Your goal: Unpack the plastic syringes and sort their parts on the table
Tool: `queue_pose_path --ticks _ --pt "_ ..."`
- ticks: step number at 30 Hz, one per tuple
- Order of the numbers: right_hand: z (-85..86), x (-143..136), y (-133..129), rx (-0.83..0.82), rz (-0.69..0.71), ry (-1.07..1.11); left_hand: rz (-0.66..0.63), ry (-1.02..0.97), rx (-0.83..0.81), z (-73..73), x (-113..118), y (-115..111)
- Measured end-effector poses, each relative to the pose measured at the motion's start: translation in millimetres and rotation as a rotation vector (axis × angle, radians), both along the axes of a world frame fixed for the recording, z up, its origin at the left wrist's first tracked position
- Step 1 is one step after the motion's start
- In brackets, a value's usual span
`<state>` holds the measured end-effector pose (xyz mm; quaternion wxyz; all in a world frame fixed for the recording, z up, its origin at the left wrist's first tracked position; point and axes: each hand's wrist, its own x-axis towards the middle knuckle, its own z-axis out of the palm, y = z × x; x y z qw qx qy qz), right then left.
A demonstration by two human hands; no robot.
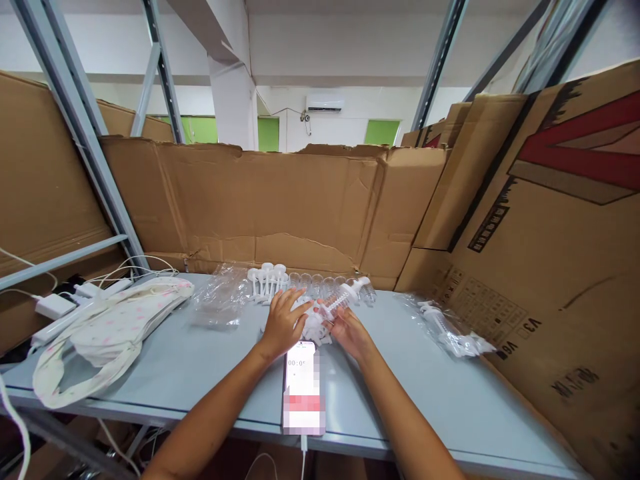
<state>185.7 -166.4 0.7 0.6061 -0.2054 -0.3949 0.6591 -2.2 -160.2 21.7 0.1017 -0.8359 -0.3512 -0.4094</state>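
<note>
My right hand (349,331) is closed around the lower end of a clear plastic cylinder (336,301) with a white plunger-like top, tilted up to the right. Just left of it, my left hand (285,323) has its fingers apart over a pile of small white parts (316,328) and holds nothing that I can make out. Behind the hands stand several white round-topped plungers (268,277) beside a row of clear cylinders (315,285). A lit phone (302,393) lies in front of the hands.
Crumpled clear plastic bags (220,297) lie at the left, and a bagged white item (453,331) at the right. A pale cloth bag (113,327) and a power strip (83,313) are far left. Cardboard walls (280,200) surround the grey shelf (210,373).
</note>
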Motion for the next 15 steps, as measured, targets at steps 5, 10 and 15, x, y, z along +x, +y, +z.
queue_pose_path --ticks 5,10,15 --pt "0.7 -0.4 -0.1 -0.008 -0.029 -0.011 -0.077 -0.137 -0.301 -5.4 -4.1 -2.5" --pt "2.1 -5.2 -2.8 -0.042 -0.013 -0.08 -0.004 -0.13 -0.231 -3.2 -1.6 -9.9" --pt "0.4 -10.8 -4.8 -0.054 -0.032 -0.117 -0.012 -0.03 -0.219 -4.3 -1.1 -10.2"
